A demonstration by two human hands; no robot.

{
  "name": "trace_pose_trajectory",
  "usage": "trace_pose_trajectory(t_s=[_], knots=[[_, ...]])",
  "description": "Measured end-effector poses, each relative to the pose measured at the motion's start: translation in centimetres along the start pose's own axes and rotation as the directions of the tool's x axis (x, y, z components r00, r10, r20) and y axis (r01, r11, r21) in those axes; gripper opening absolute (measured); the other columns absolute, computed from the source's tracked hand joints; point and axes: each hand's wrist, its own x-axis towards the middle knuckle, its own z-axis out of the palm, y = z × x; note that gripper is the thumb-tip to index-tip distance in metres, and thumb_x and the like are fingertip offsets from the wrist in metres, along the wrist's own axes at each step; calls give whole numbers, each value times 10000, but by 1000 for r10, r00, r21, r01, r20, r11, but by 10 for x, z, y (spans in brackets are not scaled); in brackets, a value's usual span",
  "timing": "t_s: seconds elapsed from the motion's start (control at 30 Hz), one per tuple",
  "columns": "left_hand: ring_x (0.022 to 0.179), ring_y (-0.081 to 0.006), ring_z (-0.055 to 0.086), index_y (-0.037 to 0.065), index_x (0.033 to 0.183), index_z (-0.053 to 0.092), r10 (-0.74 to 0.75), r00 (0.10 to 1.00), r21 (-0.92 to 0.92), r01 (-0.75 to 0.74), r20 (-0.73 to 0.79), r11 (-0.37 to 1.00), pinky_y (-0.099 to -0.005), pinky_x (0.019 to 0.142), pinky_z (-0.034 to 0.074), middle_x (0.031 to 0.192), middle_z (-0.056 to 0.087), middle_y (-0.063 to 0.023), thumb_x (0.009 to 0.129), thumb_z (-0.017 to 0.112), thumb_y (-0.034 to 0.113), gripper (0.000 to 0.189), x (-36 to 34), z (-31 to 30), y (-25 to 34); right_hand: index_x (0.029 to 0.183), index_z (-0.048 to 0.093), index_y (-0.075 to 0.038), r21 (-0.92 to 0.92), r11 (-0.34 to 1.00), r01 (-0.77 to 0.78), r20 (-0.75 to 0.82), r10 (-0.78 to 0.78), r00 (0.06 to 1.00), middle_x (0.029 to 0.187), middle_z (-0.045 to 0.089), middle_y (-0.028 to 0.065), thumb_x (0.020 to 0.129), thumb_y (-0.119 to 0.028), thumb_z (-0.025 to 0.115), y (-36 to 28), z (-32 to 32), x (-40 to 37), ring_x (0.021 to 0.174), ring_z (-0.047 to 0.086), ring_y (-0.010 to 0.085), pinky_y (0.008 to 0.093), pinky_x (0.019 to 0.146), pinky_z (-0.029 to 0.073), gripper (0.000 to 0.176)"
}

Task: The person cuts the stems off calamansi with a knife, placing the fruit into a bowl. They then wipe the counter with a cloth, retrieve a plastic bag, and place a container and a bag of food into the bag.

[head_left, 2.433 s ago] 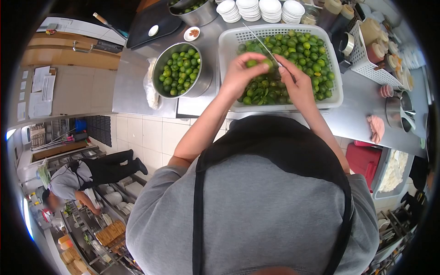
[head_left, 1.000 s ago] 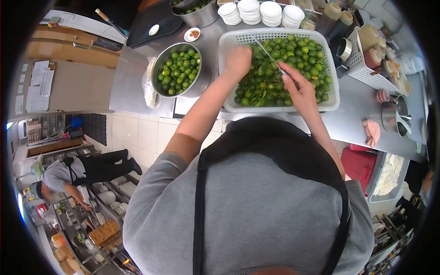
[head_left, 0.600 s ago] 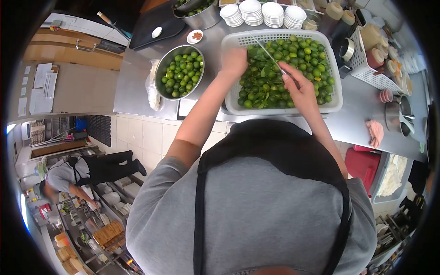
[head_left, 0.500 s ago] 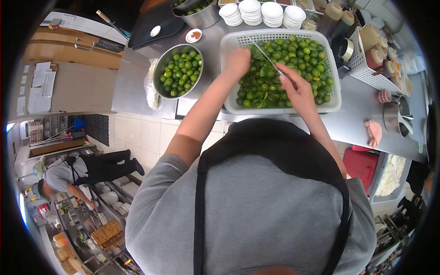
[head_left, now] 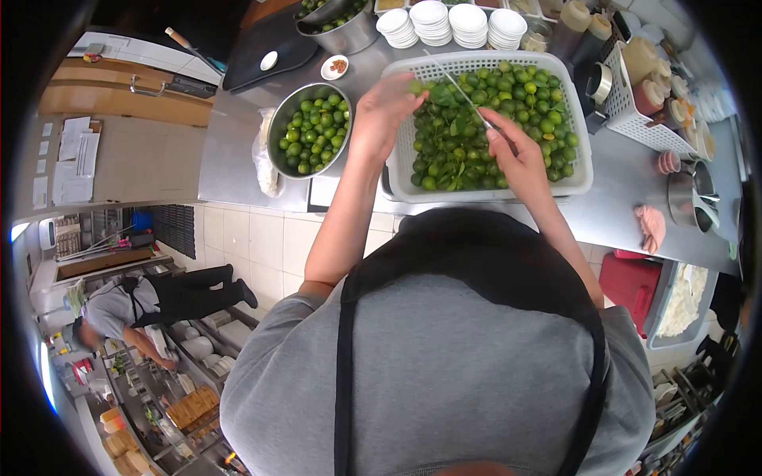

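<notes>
In my right hand (head_left: 517, 157) is a slim knife (head_left: 458, 87), its blade pointing up and left across a white perforated basket (head_left: 582, 143). Small green limes (head_left: 508, 83), some with leaves and stems (head_left: 464, 151), fill this basket. My left hand (head_left: 382, 115) is raised over the basket's left rim and somewhat blurred. A green lime (head_left: 416, 86) shows between its thumb and fingers. Just left of that hand, a round steel bowl (head_left: 274, 135) holds loose limes (head_left: 316, 131).
White dish stacks (head_left: 469, 24) and sauce bottles (head_left: 573, 20) line the back. A plastic bag (head_left: 263, 159) lies beside the bowl, and a pink cloth (head_left: 651, 228) sits on the right counter. Another person (head_left: 119, 305) stands bent at a counter on the left.
My left hand has moved left and up from among the limes to the basket's left rim, and a lime now shows in its fingers. The right hand and knife have barely moved.
</notes>
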Motion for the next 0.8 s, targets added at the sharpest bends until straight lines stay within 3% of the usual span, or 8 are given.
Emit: trace_pose_trajectory(t_s=[0.03,0.13,0.3,0.53,0.63,0.8], knots=[[847,-195,587,-22,1053,556,-10,1000,-17,10,-10,1000,-338,846,489,991,581,-94,789,560,-41,265,-2,2,2,1187,554,-99,0,1000,-4,-2,4,1000,778,556,-26,896,-135,521,-1,2,-2,651,453,41,186,588,384,295],[851,-197,579,-31,1066,551,6,1000,-27,-6,-10,1000,-319,826,479,992,591,-104,787,584,-17,282,-6,4,-1,1178,547,-58,44,998,51,52,-54,997,1064,606,26,898,-110,503,-9,10,-7,769,503,54,196,694,430,288],[873,-160,588,5,1013,568,17,997,74,-11,-80,997,-319,826,493,992,590,-80,818,583,4,195,-7,6,-3,1178,542,-49,38,997,72,89,-75,993,1061,612,52,896,-112,504,-1,15,-8,838,534,79,216,746,435,291],[883,-153,582,-16,1012,547,61,997,-30,-62,-48,998,-317,822,483,955,599,-95,821,582,2,195,-11,13,0,1174,539,-36,18,998,55,76,-56,995,1099,608,92,897,-128,502,-3,16,-9,947,572,140,257,835,428,294],[879,-154,584,-22,1009,543,68,995,-24,-70,-68,997,-309,824,480,953,602,-99,815,582,-10,198,-12,17,0,1171,542,-41,-16,987,161,46,-160,986,1106,606,100,898,-135,502,2,16,-9,956,581,159,265,826,438,292],[835,-123,592,-5,987,575,133,988,102,-125,-72,987,-261,786,474,911,623,-69,782,625,-12,211,-19,26,-6,1170,546,-54,-78,983,166,-9,-167,986,1096,609,114,894,-144,515,-5,16,-9,912,597,166,267,788,453,292]])
